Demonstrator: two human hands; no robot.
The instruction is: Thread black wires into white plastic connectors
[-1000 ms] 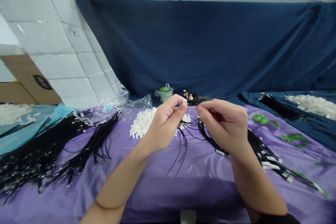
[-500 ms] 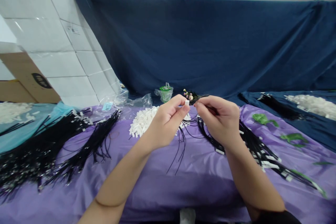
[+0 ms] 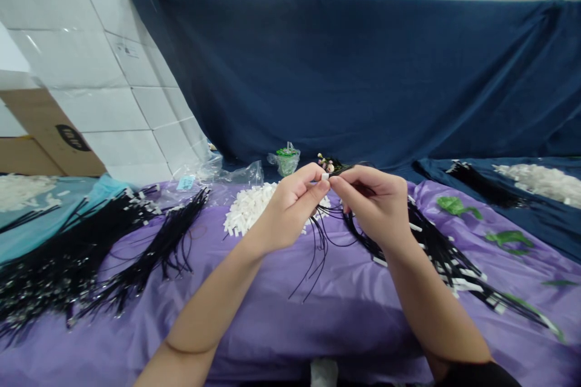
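Note:
Between the thumb and forefinger of my left hand [image 3: 290,208] is pinched a small white plastic piece [image 3: 325,176]. My right hand [image 3: 379,199] is closed on thin black cords [image 3: 320,254], and its fingertips meet the white piece. Several cord ends dangle below the hands. Behind my left hand lies a heap of similar white pieces [image 3: 247,208]. A bundle of black cords with white pieces [image 3: 447,254] stretches over the purple cloth beside my right forearm. How the cord meets the white piece is hidden by my fingers.
Bundles of black cords [image 3: 82,248] lie left on the purple cloth [image 3: 272,320]. A clear plastic bag [image 3: 240,174], a wrapped green cup [image 3: 287,160] and small flowers [image 3: 327,163] stand behind. White boxes [image 3: 95,66] rise at left. Green leaves [image 3: 456,207] and another white heap [image 3: 544,181] are at right.
My right hand has moved left, closing the gap to the white piece in my left hand. The dangling cords have shifted slightly; my left hand has barely moved.

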